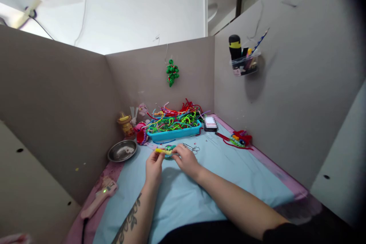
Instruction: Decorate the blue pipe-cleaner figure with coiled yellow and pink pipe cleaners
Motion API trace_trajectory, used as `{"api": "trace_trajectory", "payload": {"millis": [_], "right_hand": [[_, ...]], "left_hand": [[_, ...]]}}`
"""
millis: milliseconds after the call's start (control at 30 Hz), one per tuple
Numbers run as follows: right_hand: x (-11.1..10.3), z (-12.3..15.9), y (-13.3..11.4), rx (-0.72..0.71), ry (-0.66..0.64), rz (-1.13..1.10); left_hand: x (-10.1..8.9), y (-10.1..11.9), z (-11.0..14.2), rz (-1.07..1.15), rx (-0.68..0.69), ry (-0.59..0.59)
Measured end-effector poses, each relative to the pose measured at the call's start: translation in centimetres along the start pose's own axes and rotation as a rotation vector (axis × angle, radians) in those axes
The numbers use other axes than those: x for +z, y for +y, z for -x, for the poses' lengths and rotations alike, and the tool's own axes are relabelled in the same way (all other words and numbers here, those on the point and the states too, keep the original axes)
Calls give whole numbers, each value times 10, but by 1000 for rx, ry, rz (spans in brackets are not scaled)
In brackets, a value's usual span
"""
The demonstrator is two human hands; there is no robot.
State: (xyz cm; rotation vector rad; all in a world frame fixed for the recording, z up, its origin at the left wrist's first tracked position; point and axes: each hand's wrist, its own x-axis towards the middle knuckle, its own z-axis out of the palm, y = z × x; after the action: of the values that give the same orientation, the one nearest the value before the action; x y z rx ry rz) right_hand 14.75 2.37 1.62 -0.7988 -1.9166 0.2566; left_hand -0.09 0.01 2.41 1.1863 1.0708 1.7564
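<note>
My left hand (154, 163) pinches the bright yellow end of a small strip of fuzzy pipe cleaner (166, 152), which turns pale yellow toward the right. On its other end, the fingers of my right hand (186, 158) are closed. Just behind the strip lies a teal and green fuzzy piece (170, 147), partly covered by it and by my fingers. A pair of scissors (195, 148) rests on the blue cloth beyond my right hand, partly hidden.
A blue tray (174, 134) heaped with coloured pipe cleaners stands at the back. Left are a metal bowl (117, 152) with white bits and a pink glue gun (100, 199) with a green light. A phone (211, 123) and a colourful pipe-cleaner bundle (240, 139) lie right. Partitions surround the table.
</note>
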Motion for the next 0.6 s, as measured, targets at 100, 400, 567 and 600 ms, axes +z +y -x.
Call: {"api": "trace_trajectory", "payload": {"millis": [100, 400, 567, 600], "right_hand": [[-1, 0, 2, 19, 8, -2], [-3, 1, -1, 17, -33, -27], [-3, 1, -1, -11, -59, -58], [-3, 1, -1, -16, -66, -62]], "left_hand": [[-2, -4, -2, 37, -37, -31], [-2, -7, -3, 91, -160, -122], [3, -3, 1, 58, -157, -145], [4, -2, 2, 52, -146, -131]]}}
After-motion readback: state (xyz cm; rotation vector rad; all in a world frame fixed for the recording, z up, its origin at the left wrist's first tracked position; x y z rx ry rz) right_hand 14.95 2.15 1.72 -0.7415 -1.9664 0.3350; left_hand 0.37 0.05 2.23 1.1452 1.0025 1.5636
